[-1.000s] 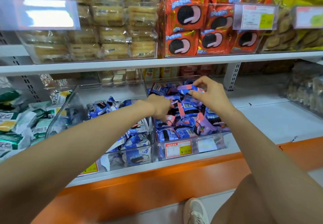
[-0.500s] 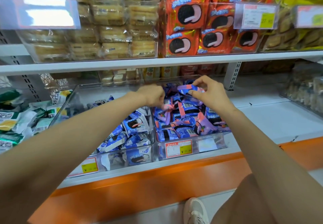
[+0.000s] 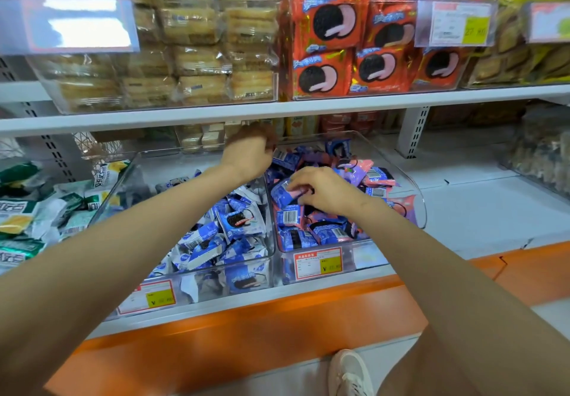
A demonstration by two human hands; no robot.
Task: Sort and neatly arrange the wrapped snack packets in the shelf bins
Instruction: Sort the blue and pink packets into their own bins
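The blue-and-pink packet [image 3: 285,193] lies at the left of the right bin [image 3: 368,258], atop the heap of pink and purple packets [image 3: 364,176]. The right hand [image 3: 324,190], earlier pinching a packet up at the back, has dropped onto it, fingers curled round it. The left hand [image 3: 249,155] has risen to the bins' back edge under the upper shelf [image 3: 339,102]; it is blurred with fingers curled, and its hold cannot be told.

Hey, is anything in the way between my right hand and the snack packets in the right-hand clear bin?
Nothing visible. The right hand is inside the open-topped clear plastic bin, gripping a blue and pink wrapped packet on the pile. The left hand is off to its left.
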